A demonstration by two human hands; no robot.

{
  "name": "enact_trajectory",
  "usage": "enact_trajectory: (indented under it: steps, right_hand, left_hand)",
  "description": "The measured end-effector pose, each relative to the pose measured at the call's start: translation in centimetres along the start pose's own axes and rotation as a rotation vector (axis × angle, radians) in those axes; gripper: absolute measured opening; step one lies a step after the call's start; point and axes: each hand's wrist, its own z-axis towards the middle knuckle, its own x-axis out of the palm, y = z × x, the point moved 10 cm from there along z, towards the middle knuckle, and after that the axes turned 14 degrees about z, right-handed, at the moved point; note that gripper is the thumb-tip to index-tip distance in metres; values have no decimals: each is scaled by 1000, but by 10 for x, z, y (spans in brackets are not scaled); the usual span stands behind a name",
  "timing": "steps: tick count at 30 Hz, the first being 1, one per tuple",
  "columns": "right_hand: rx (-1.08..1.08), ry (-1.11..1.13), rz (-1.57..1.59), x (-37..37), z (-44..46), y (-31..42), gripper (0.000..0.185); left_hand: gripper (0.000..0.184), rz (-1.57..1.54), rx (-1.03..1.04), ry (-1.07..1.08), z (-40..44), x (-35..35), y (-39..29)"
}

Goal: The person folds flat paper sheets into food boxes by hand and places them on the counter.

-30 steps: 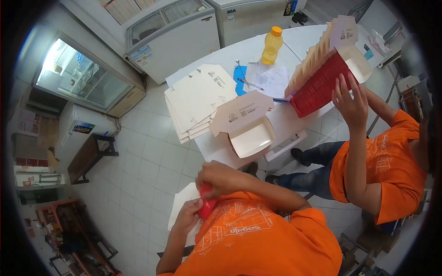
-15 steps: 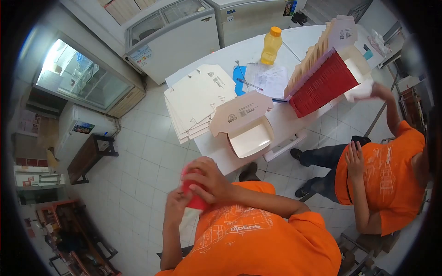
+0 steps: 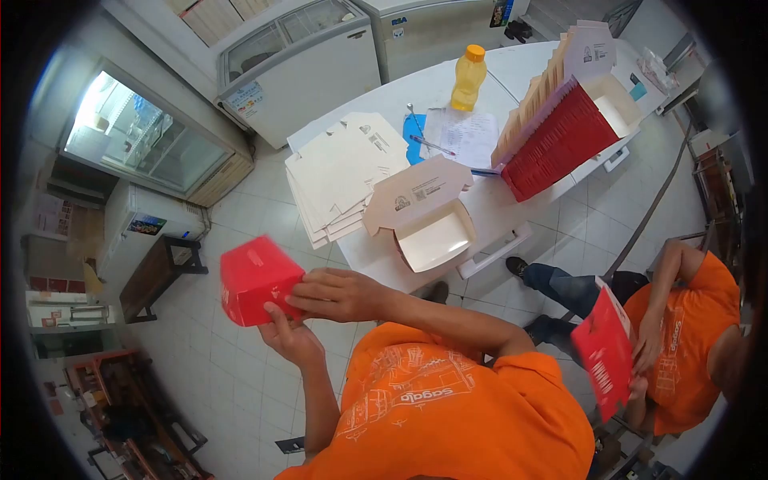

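Observation:
A red cardboard box (image 3: 258,280), partly folded into shape, is held out over the floor to the left of the table. My left hand (image 3: 293,339) grips its lower edge from below, thumb pressed on the side. Fingers of my right hand (image 3: 340,296) are closed on the box's right end. On the near table edge stands an open box (image 3: 436,238), white inside, with its printed lid flap (image 3: 416,192) raised. Left of that lies a stack of flat white cardboard blanks (image 3: 344,172).
A row of nested red boxes (image 3: 556,148) stands on the white table (image 3: 512,74). A yellow bottle (image 3: 468,80), papers (image 3: 464,132) and a pen (image 3: 432,145) lie behind. At right, a co-worker in an orange shirt (image 3: 680,336) holds a red cardboard sheet (image 3: 602,352).
My hands have moved left, away from my chest, and the red box now shows more fully. The co-worker's hand has left the nested boxes, and a red sheet is now in their hands.

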Motion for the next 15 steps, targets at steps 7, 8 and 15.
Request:
enact_trajectory:
  steps: [7, 8, 15]
  right_hand:
    - [192, -98, 309, -20, 4, -8, 33]
    - [192, -96, 277, -19, 3, -5, 29]
    - [287, -289, 69, -57, 20, -10, 28]
  left_hand:
    - [49, 20, -5, 37, 15, -6, -4]
    - [52, 2, -59, 117, 11, 1, -2]
    - [62, -265, -111, 243, -24, 48, -7]
